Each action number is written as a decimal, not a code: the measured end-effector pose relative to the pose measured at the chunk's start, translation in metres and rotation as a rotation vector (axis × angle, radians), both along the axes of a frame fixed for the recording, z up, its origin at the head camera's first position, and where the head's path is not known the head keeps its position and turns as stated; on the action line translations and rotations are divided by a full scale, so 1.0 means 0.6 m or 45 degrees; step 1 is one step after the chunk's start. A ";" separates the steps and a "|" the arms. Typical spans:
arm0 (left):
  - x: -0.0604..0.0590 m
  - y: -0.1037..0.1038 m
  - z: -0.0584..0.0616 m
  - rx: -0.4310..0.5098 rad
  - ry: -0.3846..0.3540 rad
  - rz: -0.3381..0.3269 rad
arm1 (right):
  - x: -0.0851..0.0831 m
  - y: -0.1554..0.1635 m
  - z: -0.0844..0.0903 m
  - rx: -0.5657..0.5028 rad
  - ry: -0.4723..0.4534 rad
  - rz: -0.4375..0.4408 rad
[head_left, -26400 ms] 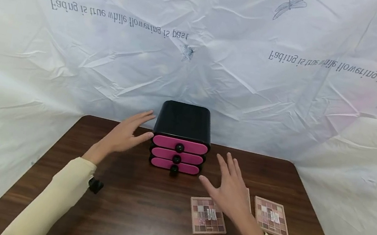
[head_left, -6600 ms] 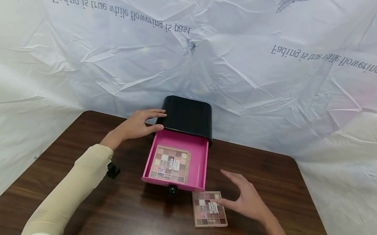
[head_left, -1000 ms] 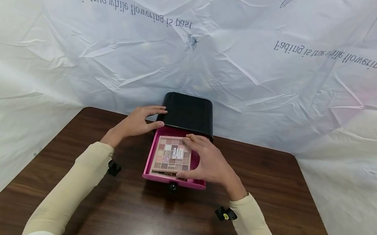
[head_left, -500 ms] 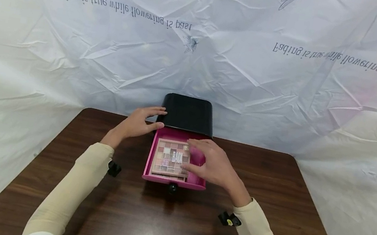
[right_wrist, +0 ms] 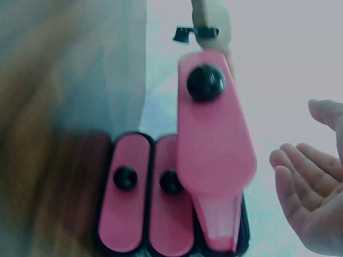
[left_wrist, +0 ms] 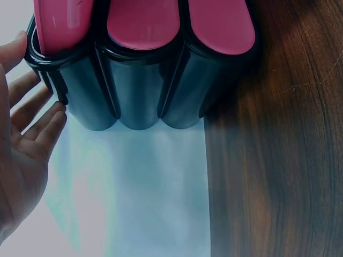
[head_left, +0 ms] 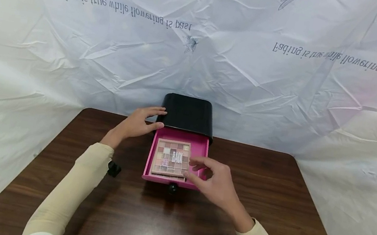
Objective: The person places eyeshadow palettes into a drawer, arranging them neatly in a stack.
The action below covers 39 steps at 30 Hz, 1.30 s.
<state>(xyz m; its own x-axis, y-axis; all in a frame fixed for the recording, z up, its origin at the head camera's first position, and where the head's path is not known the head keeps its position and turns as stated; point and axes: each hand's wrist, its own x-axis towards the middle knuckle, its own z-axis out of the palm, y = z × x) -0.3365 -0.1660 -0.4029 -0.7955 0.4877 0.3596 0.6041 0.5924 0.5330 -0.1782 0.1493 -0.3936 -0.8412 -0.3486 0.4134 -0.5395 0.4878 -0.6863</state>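
A black chest with pink drawers (head_left: 189, 113) stands at the back of the table, its top drawer (head_left: 202, 146) pulled out. In that drawer lies an eyeshadow palette (head_left: 171, 158) marked BACK, stacked over another whose front edge shows below it. My left hand (head_left: 135, 123) rests against the chest's left upper side, fingers spread; the left wrist view shows the fingers (left_wrist: 51, 120) along the black casing. My right hand (head_left: 217, 179) hovers over the drawer's right side, fingers loosely bent beside the palette and holding nothing. The right wrist view shows that hand (right_wrist: 316, 187) apart from the drawer front (right_wrist: 214, 139).
Two lower drawers (right_wrist: 124, 203) are closed, each with a black round knob (right_wrist: 125, 178). The brown wooden table (head_left: 128, 215) extends in front and to both sides. A pale printed sheet (head_left: 196, 69) hangs close behind the chest.
Since earlier, the top drawer was opened and the palettes went from the table into it. In the last second my right hand let go of the top palette and drew back right. My left hand stayed.
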 end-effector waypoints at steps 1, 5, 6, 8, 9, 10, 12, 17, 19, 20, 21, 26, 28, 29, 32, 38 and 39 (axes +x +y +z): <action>0.000 0.000 0.000 0.000 -0.001 0.001 | 0.006 -0.001 -0.004 -0.033 -0.004 0.001; -0.001 0.000 0.000 0.000 -0.003 0.002 | 0.029 -0.008 -0.019 -0.139 -0.010 0.025; 0.000 0.000 0.001 -0.001 -0.004 0.002 | 0.034 -0.010 -0.024 -0.159 -0.013 0.032; 0.000 0.000 0.002 -0.003 -0.002 0.001 | 0.045 -0.014 -0.034 -0.196 -0.012 0.054; 0.001 0.000 0.002 -0.002 -0.002 0.001 | 0.050 -0.016 -0.040 -0.210 -0.015 0.068; 0.001 0.000 0.002 -0.002 -0.002 0.001 | 0.055 -0.017 -0.045 -0.220 -0.022 0.078; 0.002 -0.001 0.003 0.002 0.000 0.002 | 0.064 -0.020 -0.055 -0.235 -0.047 0.090; 0.003 -0.001 0.002 0.002 0.011 0.003 | 0.082 -0.026 -0.078 -0.214 -0.137 0.050; 0.003 -0.001 0.001 -0.006 0.019 0.002 | 0.087 -0.028 -0.086 -0.195 -0.173 0.018; 0.002 -0.001 0.001 -0.009 0.023 0.002 | 0.089 -0.029 -0.089 -0.186 -0.188 0.004; 0.002 -0.001 0.000 -0.009 0.024 0.002 | 0.091 -0.030 -0.093 -0.175 -0.203 -0.011; 0.001 -0.001 -0.001 -0.006 0.028 0.001 | 0.090 -0.037 -0.112 -0.157 -0.263 -0.045; 0.000 -0.001 -0.002 -0.010 0.031 0.002 | 0.087 -0.039 -0.120 -0.165 -0.275 -0.050; 0.000 -0.001 -0.002 -0.013 0.032 0.003 | 0.085 -0.040 -0.123 -0.170 -0.284 -0.054; -0.001 0.000 -0.002 -0.016 0.034 0.009 | 0.079 -0.043 -0.130 -0.180 -0.306 -0.069; -0.001 -0.001 -0.003 -0.003 0.028 0.009 | 0.069 -0.053 -0.138 -0.208 -0.338 -0.107; 0.000 -0.001 -0.003 -0.003 0.028 0.007 | 0.068 -0.055 -0.139 -0.213 -0.342 -0.114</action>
<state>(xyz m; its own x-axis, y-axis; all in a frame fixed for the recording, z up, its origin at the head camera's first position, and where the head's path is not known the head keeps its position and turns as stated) -0.3366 -0.1664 -0.4045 -0.7902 0.4841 0.3758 0.6123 0.5968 0.5186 -0.1373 0.1165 -0.4769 -0.9521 -0.2145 0.2179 -0.2884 0.3931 -0.8731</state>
